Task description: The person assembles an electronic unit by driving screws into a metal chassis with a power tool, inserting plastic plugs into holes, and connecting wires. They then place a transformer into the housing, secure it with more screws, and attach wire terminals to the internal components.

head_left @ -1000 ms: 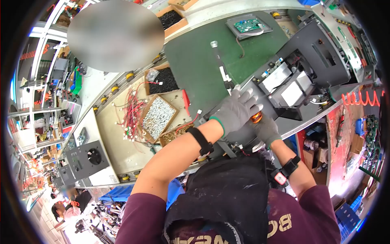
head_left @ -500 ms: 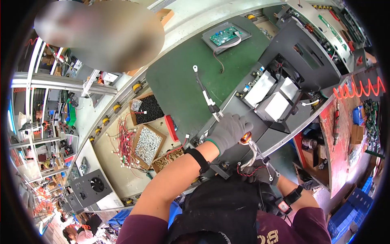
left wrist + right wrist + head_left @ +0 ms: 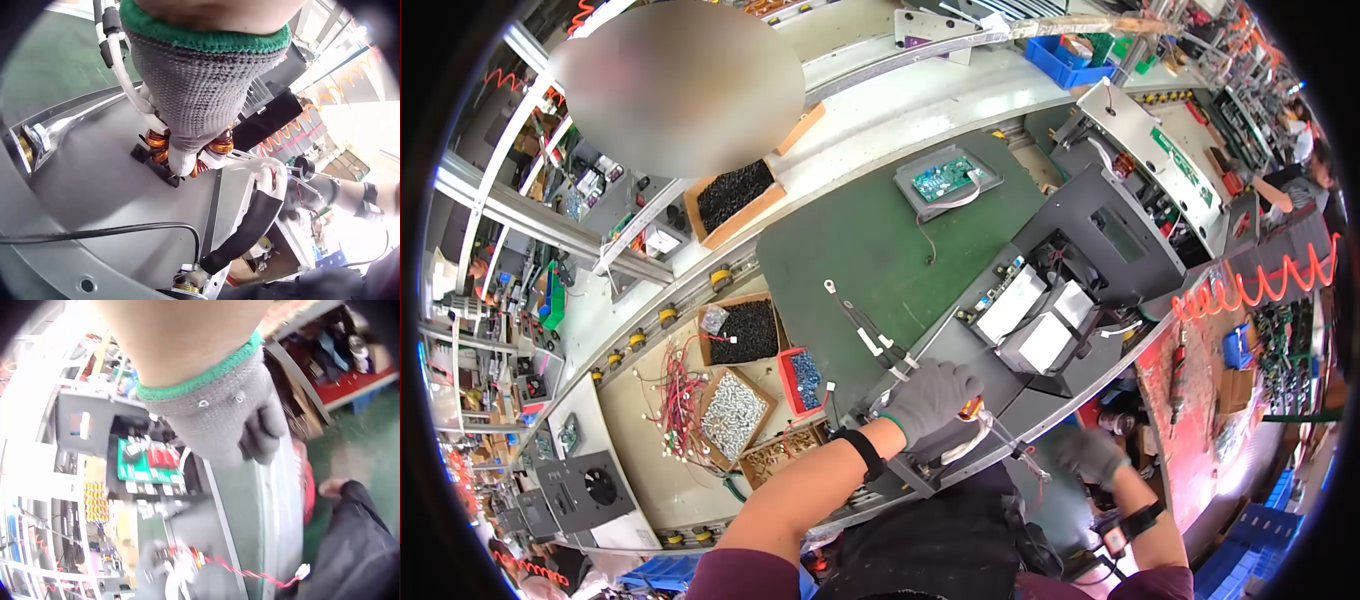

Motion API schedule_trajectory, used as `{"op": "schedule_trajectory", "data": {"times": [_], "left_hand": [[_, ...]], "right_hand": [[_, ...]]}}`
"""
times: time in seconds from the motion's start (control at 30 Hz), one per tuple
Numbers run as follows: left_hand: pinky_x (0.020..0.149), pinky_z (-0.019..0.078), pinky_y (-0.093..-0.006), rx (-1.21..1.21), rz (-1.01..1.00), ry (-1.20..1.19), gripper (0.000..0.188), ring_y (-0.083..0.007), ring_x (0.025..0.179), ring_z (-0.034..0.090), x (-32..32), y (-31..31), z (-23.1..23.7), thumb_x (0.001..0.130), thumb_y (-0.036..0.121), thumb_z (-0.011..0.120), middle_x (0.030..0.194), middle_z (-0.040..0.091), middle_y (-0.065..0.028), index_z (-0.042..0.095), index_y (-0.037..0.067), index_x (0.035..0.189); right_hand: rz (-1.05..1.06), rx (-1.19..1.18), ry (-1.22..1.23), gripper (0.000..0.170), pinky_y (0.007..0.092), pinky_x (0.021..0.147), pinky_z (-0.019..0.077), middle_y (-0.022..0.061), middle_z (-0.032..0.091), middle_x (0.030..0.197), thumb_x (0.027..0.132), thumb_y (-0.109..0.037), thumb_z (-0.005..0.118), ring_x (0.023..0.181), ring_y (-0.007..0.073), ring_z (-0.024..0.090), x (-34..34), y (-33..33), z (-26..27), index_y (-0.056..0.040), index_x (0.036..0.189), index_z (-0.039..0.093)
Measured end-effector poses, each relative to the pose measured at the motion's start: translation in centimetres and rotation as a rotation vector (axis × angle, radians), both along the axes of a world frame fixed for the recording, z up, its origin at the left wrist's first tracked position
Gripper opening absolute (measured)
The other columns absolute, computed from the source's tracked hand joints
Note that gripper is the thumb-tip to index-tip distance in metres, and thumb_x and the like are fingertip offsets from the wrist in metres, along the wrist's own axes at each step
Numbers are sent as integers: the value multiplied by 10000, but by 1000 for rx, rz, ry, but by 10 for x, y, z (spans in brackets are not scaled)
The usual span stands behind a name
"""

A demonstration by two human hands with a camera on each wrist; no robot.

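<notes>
In the head view my gloved left hand is over the bare part of a grey metal case. Its fingers grip a copper-wound ring coil, partly hidden behind the glove. White-sleeved leads run from the coil towards the bench's front edge, and a thin red twisted wire hangs among them. My gloved right hand, blurred in the head view, is off to the right, beyond that edge. The right wrist view shows its fingers loosely bent, with nothing visible in them.
Power parts sit in the case's right half. Left of it lie thick cables on a green mat, near boxes of screws and a red bin. A circuit board lies farther back; a coiled orange hose hangs at right.
My right hand has moved from beside the coil, down along its leads, then away to the right. My left hand keeps holding the coil. The head view has shifted.
</notes>
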State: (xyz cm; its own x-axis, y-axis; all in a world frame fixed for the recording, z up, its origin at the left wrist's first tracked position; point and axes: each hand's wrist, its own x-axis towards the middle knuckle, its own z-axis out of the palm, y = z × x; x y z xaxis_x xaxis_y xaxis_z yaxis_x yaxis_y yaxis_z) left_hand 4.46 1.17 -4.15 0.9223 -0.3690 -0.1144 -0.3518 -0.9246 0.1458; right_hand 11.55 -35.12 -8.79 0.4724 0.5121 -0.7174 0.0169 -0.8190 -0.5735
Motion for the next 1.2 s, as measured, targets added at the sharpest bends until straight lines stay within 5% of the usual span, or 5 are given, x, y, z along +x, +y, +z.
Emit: {"op": "schedule_trajectory", "data": {"times": [0.17, 0.23, 0.33, 0.43, 1.2], "left_hand": [[721, 451, -356, -50, 143, 100, 167, -226, 818, 582, 0, -3, 11, 806, 224, 552, 872, 563, -52, 559, 121, 936], [752, 448, -359, -114, 133, 8, 154, -220, 843, 567, -7, -6, 3, 787, 200, 545, 874, 548, -45, 538, 142, 929], [820, 447, -360, 20, 253, 51, 204, -233, 943, 555, -10, -16, 10, 809, 201, 536, 1021, 526, -62, 513, 136, 1001], [812, 467, -374, -27, 419, 68, 264, -250, 980, 557, -13, -22, 4, 812, 203, 542, 1100, 514, -79, 518, 133, 1065], [858, 484, -419, -342, 274, 604, 511, -342, 1022, 605, 93, 52, 44, 768, 314, 664, 1104, 631, -146, 546, 145, 1235]], "right_hand": [[-163, 372, -924, 375, 370, 739, 492, 178, 618, 1015, 784, -41, 570, 899, 296, 597, 142, 37, 23, -14, 1156, 529], [205, 224, -766, 220, 371, 767, 501, 158, 616, 900, 735, -37, 601, 905, 276, 612, 190, 41, -12, -31, 954, 584], [-530, 645, 105, 142, 295, 642, 540, 99, 619, 890, 832, -98, 625, 758, 189, 629, 236, 2, -148, -54, 966, 606], [225, 183, -638, 362, 391, 817, 502, 133, 636, 1057, 829, -109, 636, 904, 269, 628, 243, -6, -169, -49, 1178, 564], [-15, 40, -1116, 187, 481, 605, 425, 185, 595, 725, 787, -212, 652, 701, 394, 576, 231, 61, 115, -44, 842, 590]]}}
